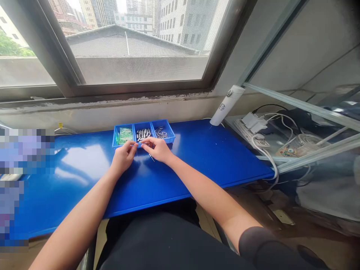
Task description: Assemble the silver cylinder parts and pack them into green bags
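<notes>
Three blue bins point(170, 140) | left hand point(123, 154), right hand point(159, 150) overlap front | bottle point(227, 106) rightward

Blk top point(168, 243), dk gray short R sleeve point(260, 243), bare forearms point(84, 202)

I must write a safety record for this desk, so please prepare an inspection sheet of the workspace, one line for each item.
Surface: glossy blue tabletop, with window glare; left end partly pixelated.
Work things: blue three-compartment tray; thin green and clear pieces left, small dark-and-silver cylinders middle, slim metal pieces right.
Clutter: white bottle at the back, right; a few thin pieces beside the right hand.
Hands: left hand and right hand, fingertips close together at the tray's front; anything pinched is too small to identify.
Cables: white cable looping past the right edge; plugged-in white adapters nearby.
Surroundings: screened window ahead.
</notes>
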A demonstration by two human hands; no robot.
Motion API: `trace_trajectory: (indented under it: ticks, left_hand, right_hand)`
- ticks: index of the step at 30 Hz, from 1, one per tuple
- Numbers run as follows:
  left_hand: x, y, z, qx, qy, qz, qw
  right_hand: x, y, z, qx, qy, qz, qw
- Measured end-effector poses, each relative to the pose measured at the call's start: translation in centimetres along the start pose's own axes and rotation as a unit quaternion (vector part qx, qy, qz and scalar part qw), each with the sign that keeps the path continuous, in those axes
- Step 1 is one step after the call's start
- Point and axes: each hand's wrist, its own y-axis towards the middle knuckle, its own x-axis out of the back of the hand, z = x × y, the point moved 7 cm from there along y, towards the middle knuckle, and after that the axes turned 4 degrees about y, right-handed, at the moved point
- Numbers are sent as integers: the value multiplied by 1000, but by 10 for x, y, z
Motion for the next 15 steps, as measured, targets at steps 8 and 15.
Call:
trace_trajectory:
  ticks: [8,15]
  left_hand:
    - [-1,-1,-2,6,-20,0,1000]
    - [-3,0,1,-4,-3,5,1000]
  right_hand:
    - [-1,-1,0,-1,-8,4,1000]
    - [-2,0,-3,-14,5,10,1000]
